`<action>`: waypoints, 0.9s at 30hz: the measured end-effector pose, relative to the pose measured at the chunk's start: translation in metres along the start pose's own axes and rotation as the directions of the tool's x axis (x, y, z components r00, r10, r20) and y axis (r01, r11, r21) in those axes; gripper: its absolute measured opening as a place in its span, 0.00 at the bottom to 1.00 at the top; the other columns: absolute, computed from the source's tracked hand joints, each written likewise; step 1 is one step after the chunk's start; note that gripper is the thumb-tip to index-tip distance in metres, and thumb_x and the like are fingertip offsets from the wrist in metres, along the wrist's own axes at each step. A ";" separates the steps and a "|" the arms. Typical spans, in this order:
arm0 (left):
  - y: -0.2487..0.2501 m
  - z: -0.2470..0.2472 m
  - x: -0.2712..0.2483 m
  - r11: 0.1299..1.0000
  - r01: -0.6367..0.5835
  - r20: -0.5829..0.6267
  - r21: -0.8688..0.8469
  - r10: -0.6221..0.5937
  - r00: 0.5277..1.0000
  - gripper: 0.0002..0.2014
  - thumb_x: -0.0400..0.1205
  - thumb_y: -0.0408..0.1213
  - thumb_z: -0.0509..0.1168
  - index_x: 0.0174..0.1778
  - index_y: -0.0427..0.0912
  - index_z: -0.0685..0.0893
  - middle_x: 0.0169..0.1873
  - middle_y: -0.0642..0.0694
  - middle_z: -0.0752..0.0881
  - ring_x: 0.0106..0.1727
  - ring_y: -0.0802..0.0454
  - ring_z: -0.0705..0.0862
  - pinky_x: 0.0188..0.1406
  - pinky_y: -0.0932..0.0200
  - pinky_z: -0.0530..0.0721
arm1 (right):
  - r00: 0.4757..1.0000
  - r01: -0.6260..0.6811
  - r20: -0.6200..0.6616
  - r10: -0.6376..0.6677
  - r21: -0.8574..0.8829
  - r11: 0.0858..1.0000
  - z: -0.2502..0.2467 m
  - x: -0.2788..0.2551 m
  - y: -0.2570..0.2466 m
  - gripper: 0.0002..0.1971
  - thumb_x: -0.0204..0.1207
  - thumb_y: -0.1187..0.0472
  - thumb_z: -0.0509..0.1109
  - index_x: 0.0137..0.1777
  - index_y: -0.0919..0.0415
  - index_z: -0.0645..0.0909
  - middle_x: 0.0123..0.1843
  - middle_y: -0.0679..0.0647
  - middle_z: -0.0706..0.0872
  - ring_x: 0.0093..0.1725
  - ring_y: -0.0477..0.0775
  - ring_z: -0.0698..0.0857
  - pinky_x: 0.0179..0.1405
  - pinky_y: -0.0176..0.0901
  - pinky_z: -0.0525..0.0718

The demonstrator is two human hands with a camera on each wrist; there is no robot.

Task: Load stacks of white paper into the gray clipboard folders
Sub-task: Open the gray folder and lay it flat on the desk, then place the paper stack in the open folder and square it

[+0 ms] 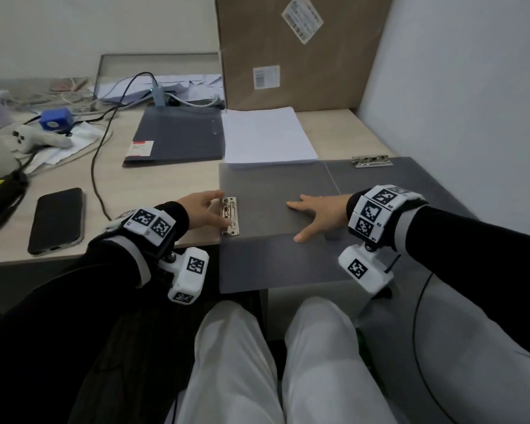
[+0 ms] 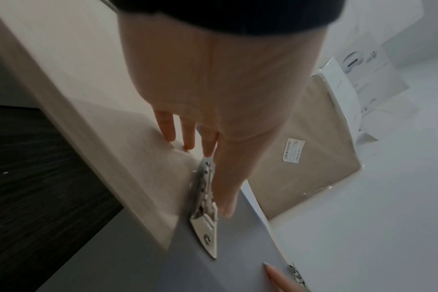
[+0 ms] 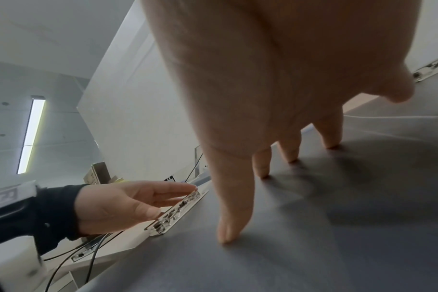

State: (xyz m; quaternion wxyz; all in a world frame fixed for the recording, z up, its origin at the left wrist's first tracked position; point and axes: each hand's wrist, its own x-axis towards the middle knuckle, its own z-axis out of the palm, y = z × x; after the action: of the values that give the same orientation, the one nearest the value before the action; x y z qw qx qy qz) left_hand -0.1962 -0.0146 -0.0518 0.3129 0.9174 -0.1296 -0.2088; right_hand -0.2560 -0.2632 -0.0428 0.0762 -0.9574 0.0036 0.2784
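Note:
An open gray clipboard folder (image 1: pixel 266 188) lies across the table's near edge and overhangs it. A metal clip (image 1: pixel 229 216) sits on its left edge, a second metal clip (image 1: pixel 371 160) at its far right. My left hand (image 1: pixel 204 209) reaches the left clip (image 2: pixel 204 207) with fingers straight, thumb beside it. My right hand (image 1: pixel 314 214) lies flat with spread fingers (image 3: pixel 234 207) pressing the folder's inside (image 3: pixel 338 227). A white paper stack (image 1: pixel 266 136) lies just beyond the folder. A closed gray folder (image 1: pixel 178 136) lies left of the stack.
A large cardboard box (image 1: pixel 300 50) leans against the wall behind the paper. A black phone (image 1: pixel 56 220), a black cable (image 1: pixel 100 166), a white controller (image 1: pixel 37 139) and a blue block (image 1: pixel 57 118) occupy the table's left part. A white wall (image 1: pixel 456 87) bounds the right side.

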 end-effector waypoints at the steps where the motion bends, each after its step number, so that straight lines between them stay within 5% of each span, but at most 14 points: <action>1: 0.001 0.000 0.001 1.000 -0.009 0.019 0.030 0.008 1.000 0.38 0.75 0.38 0.73 0.81 0.47 0.63 0.79 0.42 0.69 0.81 0.49 0.65 0.77 0.57 0.61 | 1.000 -0.002 -0.019 0.002 0.004 1.000 -0.001 0.000 0.002 0.48 0.72 0.38 0.69 0.85 0.47 0.45 0.87 0.55 0.43 0.86 0.57 0.48 0.84 0.51 0.49; 8: 0.004 -0.005 0.006 0.993 -0.018 0.109 0.113 0.005 0.994 0.44 0.73 0.38 0.75 0.82 0.49 0.59 0.80 0.46 0.67 0.81 0.49 0.64 0.77 0.60 0.59 | 0.999 -0.038 -0.021 0.038 0.007 0.999 -0.002 0.009 0.007 0.53 0.68 0.33 0.70 0.84 0.41 0.38 0.87 0.49 0.37 0.84 0.66 0.36 0.82 0.68 0.43; 12: 0.005 -0.009 0.008 0.983 -0.053 0.164 0.178 0.023 0.986 0.44 0.72 0.36 0.76 0.82 0.46 0.59 0.79 0.48 0.66 0.81 0.51 0.63 0.72 0.64 0.59 | 1.000 -0.017 0.011 0.017 0.019 1.000 0.000 0.013 0.013 0.52 0.68 0.32 0.68 0.83 0.40 0.37 0.87 0.48 0.36 0.85 0.66 0.36 0.82 0.67 0.42; 21: 0.011 0.000 0.017 0.907 -0.076 0.049 0.415 0.061 0.997 0.47 0.64 0.45 0.81 0.78 0.46 0.66 0.73 0.44 0.67 0.75 0.45 0.71 0.75 0.54 0.69 | 1.000 -0.002 -0.027 0.003 0.037 0.999 0.003 0.015 0.015 0.52 0.68 0.33 0.69 0.84 0.41 0.39 0.87 0.49 0.38 0.85 0.67 0.38 0.83 0.65 0.43; 24: 0.007 -0.007 0.015 0.941 -0.090 0.097 0.327 0.061 0.993 0.44 0.68 0.52 0.77 0.78 0.46 0.67 0.73 0.45 0.69 0.75 0.48 0.71 0.74 0.56 0.67 | 0.999 0.001 -0.035 0.001 0.050 0.999 0.003 0.014 0.015 0.52 0.68 0.33 0.69 0.84 0.41 0.40 0.87 0.50 0.38 0.85 0.67 0.38 0.83 0.63 0.42; 27: 0.003 -0.021 0.015 0.999 -0.029 0.125 0.017 0.027 0.992 0.40 0.70 0.67 0.64 0.74 0.46 0.73 0.68 0.50 0.78 0.68 0.54 0.76 0.62 0.55 0.76 | 0.999 0.001 -0.037 0.001 0.061 0.998 0.003 0.011 0.013 0.52 0.69 0.34 0.70 0.84 0.42 0.40 0.87 0.50 0.39 0.85 0.67 0.38 0.83 0.62 0.42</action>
State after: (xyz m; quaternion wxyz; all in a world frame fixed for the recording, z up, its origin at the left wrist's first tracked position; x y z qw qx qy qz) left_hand -0.1734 -0.0115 -0.0400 0.2985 0.9035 -0.1637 -0.2603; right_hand -0.2486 -0.2751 -0.0534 0.1053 -0.9596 0.0137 0.2607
